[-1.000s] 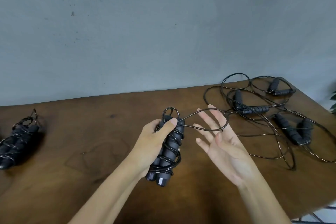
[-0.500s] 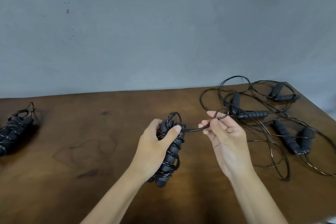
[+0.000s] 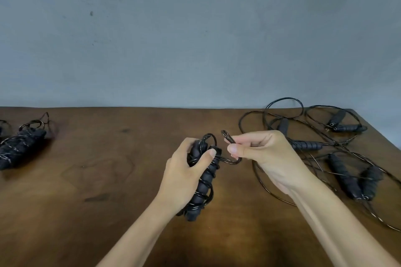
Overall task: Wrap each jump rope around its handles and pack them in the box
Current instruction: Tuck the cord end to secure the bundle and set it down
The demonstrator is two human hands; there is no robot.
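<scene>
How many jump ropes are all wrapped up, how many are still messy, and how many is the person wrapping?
Wrapped ropes on the table: 1 in full view; a sliver at the left edge may be another.
Rope being wrapped: 1, held by the left hand and right hand.
Loose ropes: 3.
Total: 5.

The left hand [image 3: 186, 171] grips a pair of black handles [image 3: 205, 182] bound in coils of rope, held above the brown counter [image 3: 108, 191]; just right of the handles, the right hand [image 3: 262, 156] pinches the last loop of rope [image 3: 231, 147]; farther right of the handles, loose jump ropes [image 3: 325, 154] lie tangled on the counter; far left of the handles, a wrapped bundle [image 3: 20, 147] rests near the grey wall [image 3: 195, 39].
</scene>
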